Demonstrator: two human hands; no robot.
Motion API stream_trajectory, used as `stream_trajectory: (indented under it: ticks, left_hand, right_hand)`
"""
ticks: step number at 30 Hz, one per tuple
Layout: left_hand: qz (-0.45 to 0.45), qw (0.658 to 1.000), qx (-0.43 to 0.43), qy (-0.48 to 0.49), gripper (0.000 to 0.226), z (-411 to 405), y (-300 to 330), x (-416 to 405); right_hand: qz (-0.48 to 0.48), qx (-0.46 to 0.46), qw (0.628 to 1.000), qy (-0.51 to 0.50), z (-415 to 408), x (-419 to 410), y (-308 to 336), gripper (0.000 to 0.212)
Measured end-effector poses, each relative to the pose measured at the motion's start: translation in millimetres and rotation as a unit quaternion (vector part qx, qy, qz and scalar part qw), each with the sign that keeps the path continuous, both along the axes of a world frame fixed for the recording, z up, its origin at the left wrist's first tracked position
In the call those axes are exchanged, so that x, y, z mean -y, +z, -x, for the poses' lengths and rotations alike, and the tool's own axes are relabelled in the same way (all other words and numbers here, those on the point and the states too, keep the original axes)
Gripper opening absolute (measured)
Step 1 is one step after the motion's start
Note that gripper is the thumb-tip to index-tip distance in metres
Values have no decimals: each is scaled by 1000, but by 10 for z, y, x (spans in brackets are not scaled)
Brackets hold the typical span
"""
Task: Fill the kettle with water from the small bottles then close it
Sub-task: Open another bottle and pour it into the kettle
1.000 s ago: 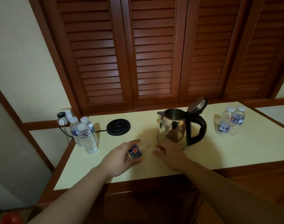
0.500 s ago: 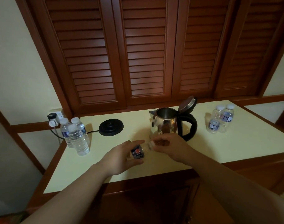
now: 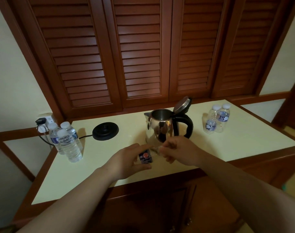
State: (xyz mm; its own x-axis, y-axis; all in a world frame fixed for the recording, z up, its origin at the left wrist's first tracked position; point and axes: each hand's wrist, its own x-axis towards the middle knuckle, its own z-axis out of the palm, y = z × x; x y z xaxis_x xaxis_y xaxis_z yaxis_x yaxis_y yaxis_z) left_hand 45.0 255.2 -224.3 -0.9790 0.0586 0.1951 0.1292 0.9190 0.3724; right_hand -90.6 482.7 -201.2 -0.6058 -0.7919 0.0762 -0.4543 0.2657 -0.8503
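head view: low in the centre of the frame, the left hand (image 3: 126,161) wraps the labelled body of a small bottle (image 3: 145,156) lying nearly sideways, while the right hand (image 3: 178,151) pinches its cap end. just above them the steel kettle (image 3: 161,127) stands on the counter (image 3: 244,132), its lid (image 3: 182,105) up. held this flat, the bottle would likely spill on the counter once the cap loosens.

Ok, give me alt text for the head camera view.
Left hand holds a small water bottle while right hand grips its cap end, before an open-lidded steel kettle on a pale counter.
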Motion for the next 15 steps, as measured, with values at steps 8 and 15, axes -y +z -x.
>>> stream_trajectory:
  ticks: [8,15]
  left_hand:
    - [-43,998,-24,-27,68,176,-60,-349]
    - [-105,992,-60,-22,74,446,-95,-854]
  right_hand:
    - [-30,-63,997,-17,34,-367,45,28]
    - [36,-16,998,-50,261,-789,58,24]
